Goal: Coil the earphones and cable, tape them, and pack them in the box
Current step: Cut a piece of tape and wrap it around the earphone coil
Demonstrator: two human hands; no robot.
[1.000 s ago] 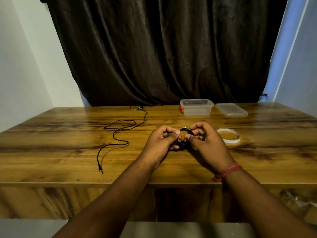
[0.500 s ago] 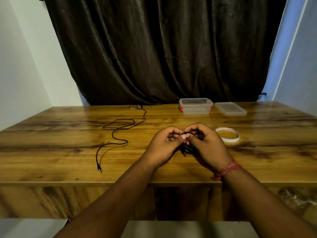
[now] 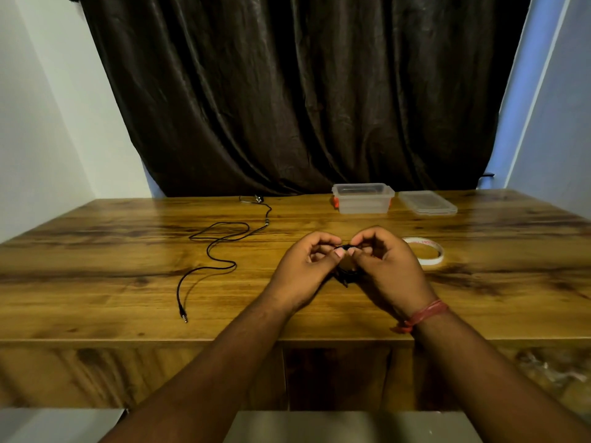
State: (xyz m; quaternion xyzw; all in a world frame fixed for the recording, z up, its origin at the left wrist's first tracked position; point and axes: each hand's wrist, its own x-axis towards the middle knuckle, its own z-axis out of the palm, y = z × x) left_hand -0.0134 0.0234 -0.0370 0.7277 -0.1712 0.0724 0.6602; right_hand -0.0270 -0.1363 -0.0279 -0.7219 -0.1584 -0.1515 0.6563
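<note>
Both hands meeting over the wooden table, just near-side of the tape roll. Left hand and right hand pinched together on a small black coil – presumably one of the two leads already wound up, mostly hidden behind the fingers, so can't tell which way its loops lie or where its ends point. Coil dangling between the palms, close above the tabletop.

Tape roll lying flat, just right of the right hand and nearly touching it in the view – clearly the right hand's reach, not the left's. Probably the next grab once the coil is steady in the left.

Other black cable still loose, well left of the tape roll, snaking with its long axis running from the far edge of the table toward the near edge. Jack plug at the near end, pointing at the near edge; far end up by the curtain. Left hand closer to that one.

Clear box open, straight back from the tape roll, lid lying just right of it. Nothing visible inside, hard to be sure.
</note>
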